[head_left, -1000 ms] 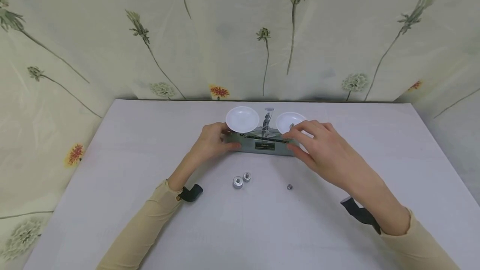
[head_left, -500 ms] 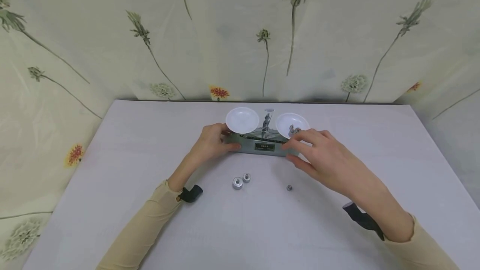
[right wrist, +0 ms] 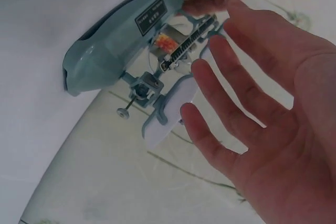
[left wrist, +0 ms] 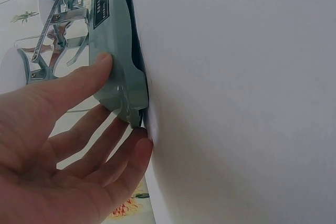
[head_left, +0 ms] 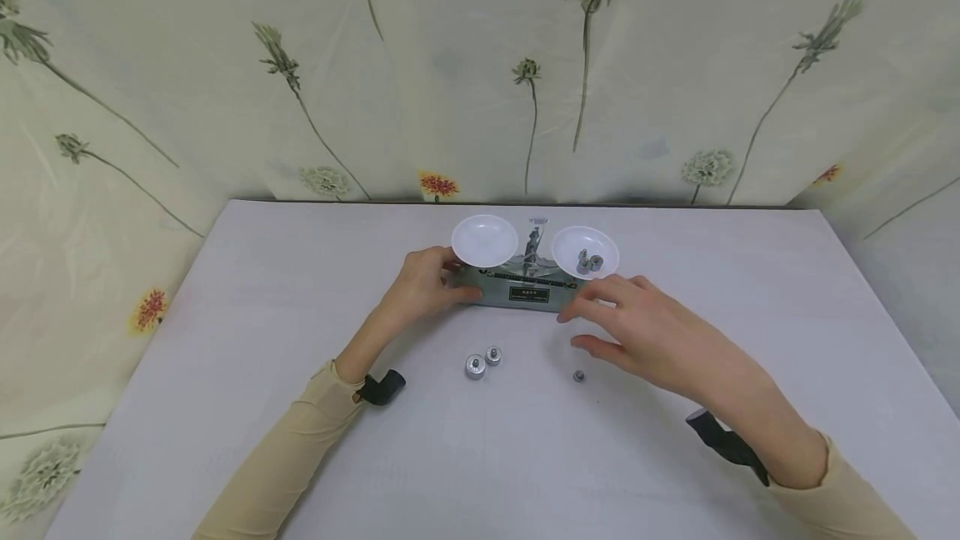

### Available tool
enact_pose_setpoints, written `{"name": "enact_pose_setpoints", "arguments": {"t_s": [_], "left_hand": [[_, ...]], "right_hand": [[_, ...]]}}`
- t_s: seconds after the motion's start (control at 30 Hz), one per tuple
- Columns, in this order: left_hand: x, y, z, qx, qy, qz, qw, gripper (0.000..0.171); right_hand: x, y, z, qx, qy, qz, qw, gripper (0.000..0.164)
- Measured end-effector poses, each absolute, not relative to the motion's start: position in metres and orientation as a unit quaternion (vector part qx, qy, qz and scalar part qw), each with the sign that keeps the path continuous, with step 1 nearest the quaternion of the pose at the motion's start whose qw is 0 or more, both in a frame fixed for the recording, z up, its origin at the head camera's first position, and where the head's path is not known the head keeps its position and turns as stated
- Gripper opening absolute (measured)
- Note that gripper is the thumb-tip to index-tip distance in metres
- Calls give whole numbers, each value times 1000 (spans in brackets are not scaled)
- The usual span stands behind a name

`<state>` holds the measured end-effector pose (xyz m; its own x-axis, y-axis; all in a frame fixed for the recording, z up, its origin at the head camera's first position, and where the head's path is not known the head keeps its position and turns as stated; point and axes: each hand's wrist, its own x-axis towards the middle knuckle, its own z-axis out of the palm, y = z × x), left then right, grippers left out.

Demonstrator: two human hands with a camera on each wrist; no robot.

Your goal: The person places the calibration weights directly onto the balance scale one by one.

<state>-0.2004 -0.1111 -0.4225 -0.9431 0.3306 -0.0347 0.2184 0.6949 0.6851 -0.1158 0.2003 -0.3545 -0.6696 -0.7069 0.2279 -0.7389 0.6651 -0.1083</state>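
Note:
A green two-pan balance scale (head_left: 528, 297) stands near the far side of the table. My left hand (head_left: 423, 282) grips the left end of its base, thumb (left wrist: 102, 69) on the front face and fingers around the end. The left white pan (head_left: 484, 241) holds nothing. Two small metal weights (head_left: 590, 262) sit together on the right white pan (head_left: 606, 240). My right hand (head_left: 637, 327) hovers just in front of the scale's right end, its relaxed fingers (right wrist: 210, 135) apart and holding nothing. On the table stand two larger metal weights (head_left: 480, 363) and one tiny weight (head_left: 579, 376).
The white-covered table (head_left: 360, 473) ends at a far edge just behind the scale. Beyond it hangs a flower-printed cloth (head_left: 450, 90). Each wrist wears a black camera strap (head_left: 382, 387).
My right hand has drawn back from the right pan toward me and lower, its fingers parting. The two weights on that pan have come into view. My left hand has stayed in place.

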Motion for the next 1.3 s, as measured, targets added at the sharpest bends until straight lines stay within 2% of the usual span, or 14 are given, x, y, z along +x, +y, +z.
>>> {"name": "enact_pose_setpoints", "arguments": {"t_s": [0.2, 0.47, 0.7, 1.3], "left_hand": [[-201, -111, -423, 145, 918, 360, 81, 52], [-202, -112, -425, 146, 917, 363, 82, 52], [-203, -112, -425, 146, 916, 364, 84, 53], [-203, -112, -425, 151, 917, 362, 81, 53]], "right_hand": [[-114, 201, -360, 409, -905, 92, 70, 38], [-113, 200, -365, 397, -913, 97, 7, 30], [-113, 200, -371, 398, -913, 93, -7, 24], [-111, 196, -382, 394, -914, 77, -54, 23]]}}
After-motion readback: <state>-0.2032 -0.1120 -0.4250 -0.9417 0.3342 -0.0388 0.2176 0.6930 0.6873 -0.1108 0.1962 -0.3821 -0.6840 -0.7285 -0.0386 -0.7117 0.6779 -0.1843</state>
